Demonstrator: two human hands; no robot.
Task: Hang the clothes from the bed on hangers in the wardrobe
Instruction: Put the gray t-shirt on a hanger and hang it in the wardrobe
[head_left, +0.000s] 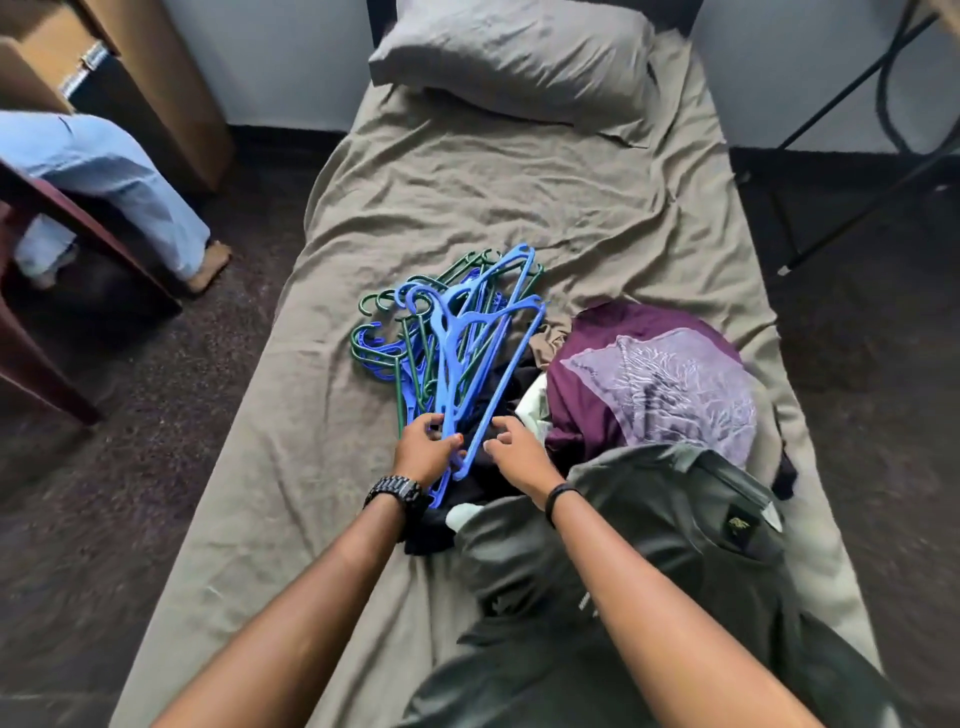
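I am looking down the bed and much is hidden from me: the pile of hangers is so tangled that I cannot count it, only that blue and dark green ones are lying mixed, hooks pointing toward the bed's left edge. The wardrobe is showing only as a cut-off brown panel at the top left, beyond the bed. A black garment is mostly lying buried under the hangers and my wrists.

I am counting three garments plainly: a purple T-shirt with a pale print, crumpled by the bed's right edge; a grey-green shirt spreading toward the foot; and the black one between them and the hangers. A pale scrap is peeking out beside the purple one; I cannot tell what it is.

My left hand is curling its fingers round the lower end of a blue hanger lying on top of the pile. My right hand is hovering just beside it, fingers loosely bent, gripping nothing.

One pillow is resting at the head. Someone's leg in light jeans is showing left of the bed.
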